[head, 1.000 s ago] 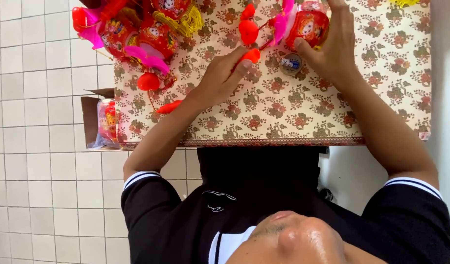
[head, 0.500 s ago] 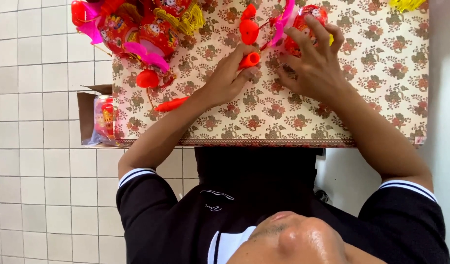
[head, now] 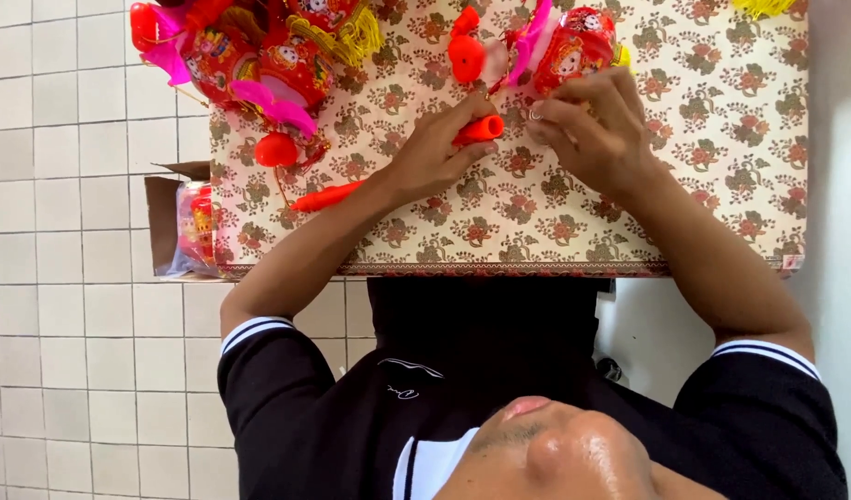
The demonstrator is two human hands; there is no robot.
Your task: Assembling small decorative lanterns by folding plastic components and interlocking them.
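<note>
One orange tube (head: 479,129) crosswise in left hand (head: 434,153), open end toward right hand (head: 596,130).

**Floral tabletop and its load**

The tabletop (head: 721,167) is covered by a cream cloth printed with small red and green flower sprigs, with a reddish band along its near edge. A heap of red, pink and yellow toy lanterns (head: 259,56) lies at one far corner. A loose orange stick (head: 325,196) lies flat near that heap. Another red lantern (head: 573,46) with pink trim rests at the far middle. A yellow tassel (head: 763,7) shows at the far edge.
</note>
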